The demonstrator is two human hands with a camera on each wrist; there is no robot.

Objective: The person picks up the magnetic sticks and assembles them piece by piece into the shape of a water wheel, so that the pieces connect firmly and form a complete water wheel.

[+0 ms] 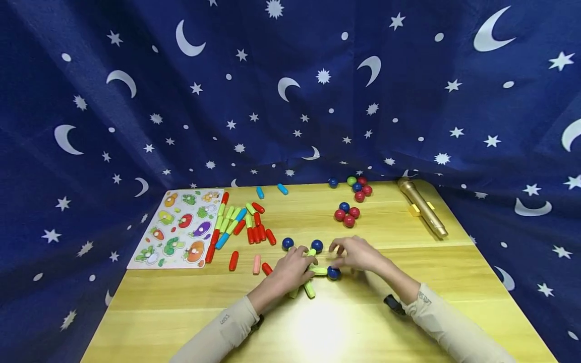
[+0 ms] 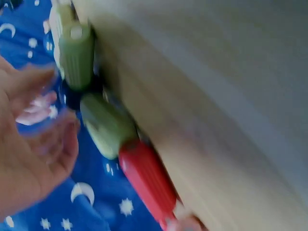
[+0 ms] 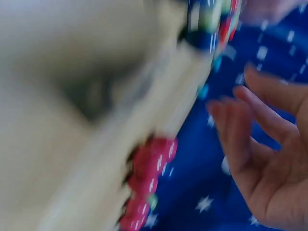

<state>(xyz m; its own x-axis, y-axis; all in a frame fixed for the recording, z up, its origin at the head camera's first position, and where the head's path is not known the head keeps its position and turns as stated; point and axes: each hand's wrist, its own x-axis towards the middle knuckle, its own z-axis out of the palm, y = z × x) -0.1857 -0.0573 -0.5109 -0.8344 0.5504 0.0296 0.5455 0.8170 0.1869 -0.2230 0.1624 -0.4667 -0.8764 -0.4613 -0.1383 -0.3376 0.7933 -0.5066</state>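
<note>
In the head view, my left hand [image 1: 290, 269] is over a group of light green rods [image 1: 320, 271] and blue balls near the middle of the table. The left wrist view shows its fingers and thumb apart beside a green rod [image 2: 78, 57], a second green rod, and a red rod [image 2: 147, 180]; nothing sits between them. My right hand [image 1: 359, 253] hovers just right of the group with loosely bent fingers, near a blue ball [image 1: 333, 273] at one rod's end. Two more blue balls, one left [image 1: 288, 243] and one right [image 1: 316, 245], lie behind the left hand. The right wrist view is blurred.
Red, green and blue rods [image 1: 236, 222] cluster left of centre, beside a vegetable puzzle board [image 1: 172, 229]. Red and blue balls [image 1: 349, 221] sit at back right, with more behind them. A gold microphone [image 1: 423, 209] lies far right. A star-patterned curtain [image 1: 272, 101] borders the table [image 1: 408, 312].
</note>
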